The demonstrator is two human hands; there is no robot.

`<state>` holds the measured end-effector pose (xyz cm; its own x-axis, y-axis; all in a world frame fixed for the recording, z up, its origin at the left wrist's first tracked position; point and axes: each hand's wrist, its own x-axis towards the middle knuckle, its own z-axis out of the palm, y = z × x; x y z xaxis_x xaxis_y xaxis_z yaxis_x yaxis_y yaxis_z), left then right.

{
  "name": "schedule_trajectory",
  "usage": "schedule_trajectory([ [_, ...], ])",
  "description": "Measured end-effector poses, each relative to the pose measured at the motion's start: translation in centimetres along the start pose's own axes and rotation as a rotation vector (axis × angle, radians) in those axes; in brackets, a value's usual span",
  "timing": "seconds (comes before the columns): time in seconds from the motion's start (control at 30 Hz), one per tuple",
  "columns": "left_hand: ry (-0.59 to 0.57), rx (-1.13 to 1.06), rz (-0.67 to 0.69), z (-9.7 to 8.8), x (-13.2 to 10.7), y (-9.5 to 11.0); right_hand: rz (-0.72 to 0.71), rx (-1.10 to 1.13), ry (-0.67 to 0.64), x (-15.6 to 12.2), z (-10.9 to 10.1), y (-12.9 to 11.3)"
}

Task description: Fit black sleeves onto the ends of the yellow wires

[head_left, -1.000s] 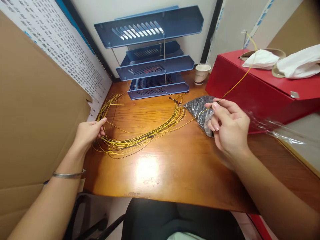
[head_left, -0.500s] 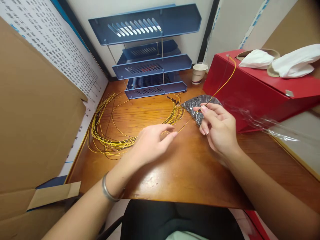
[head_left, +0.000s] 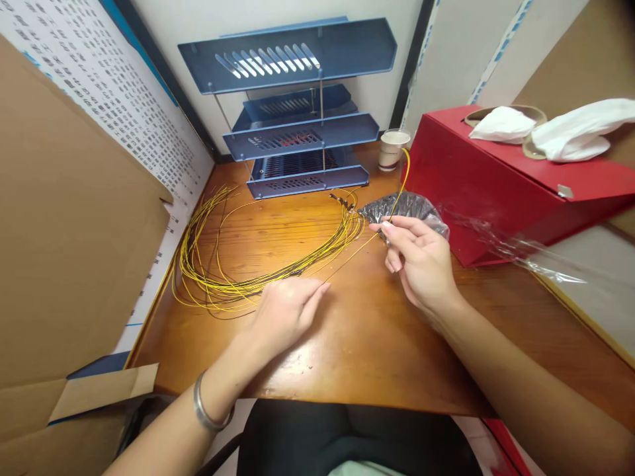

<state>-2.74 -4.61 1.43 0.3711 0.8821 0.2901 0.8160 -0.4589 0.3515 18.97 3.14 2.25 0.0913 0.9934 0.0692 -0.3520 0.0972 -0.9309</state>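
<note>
My right hand (head_left: 419,261) pinches a thin yellow wire (head_left: 399,185) between thumb and forefinger; the wire's free end curves up toward a paper cup. My left hand (head_left: 282,311) rests on the wooden desk (head_left: 367,337) with fingers loosely together, touching the same wire where it runs down toward it. A loose coil of several yellow and black wires (head_left: 233,264) lies on the desk to the left of both hands. A plastic bag of small dark parts (head_left: 401,206) lies just behind my right hand.
A blue three-tier tray rack (head_left: 297,112) stands at the back of the desk, a paper cup (head_left: 391,149) beside it. A red box (head_left: 501,178) with white cloths on top stands at the right. Brown cardboard (head_left: 64,231) leans along the left.
My left hand left the coil at the left and came to the desk's middle by the wire. My right hand drew the wire in and down; its free end dropped from above the red box.
</note>
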Motion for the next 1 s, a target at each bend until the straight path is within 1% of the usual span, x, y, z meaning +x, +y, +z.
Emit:
schedule_trajectory([
  [0.13,-0.001,0.058,-0.007,-0.3,-1.9,-0.9,0.001,-0.005,-0.005,-0.1,0.0,0.3],
  [0.27,-0.017,0.091,-0.005,-0.4,-3.1,-1.2,-0.003,-0.026,-0.011,0.0,0.0,0.4],
  [0.47,0.017,0.093,-0.022,-0.5,-4.3,-2.0,-0.022,-0.050,0.026,0.3,-0.2,-0.1],
  [0.67,0.027,0.206,-0.040,-1.1,-4.9,-3.5,-0.022,-0.030,0.038,0.3,-0.2,-0.6],
  [0.77,0.015,0.312,-0.060,-2.1,-4.6,-4.1,-0.055,-0.027,0.043,0.4,-0.3,-0.9],
  [0.83,0.012,0.368,-0.078,-3.1,-4.0,-3.9,-0.089,-0.039,0.045,0.4,-0.4,-1.1],
  [0.87,-0.016,0.382,-0.098,-3.5,-3.4,-3.6,-0.103,-0.045,0.046,0.4,-0.4,-1.1],
  [0.9,-0.049,0.370,-0.124,-3.9,-2.7,-3.2,-0.111,-0.052,0.043,0.3,-0.4,-1.0],
  [0.93,-0.051,0.314,-0.138,-4.1,-1.9,-2.6,-0.110,-0.060,0.034,0.2,-0.4,-0.9],
  [1.0,-0.064,0.109,-0.136,-3.9,0.3,-1.3,-0.083,-0.068,-0.004,-0.1,-0.2,-0.5],
])
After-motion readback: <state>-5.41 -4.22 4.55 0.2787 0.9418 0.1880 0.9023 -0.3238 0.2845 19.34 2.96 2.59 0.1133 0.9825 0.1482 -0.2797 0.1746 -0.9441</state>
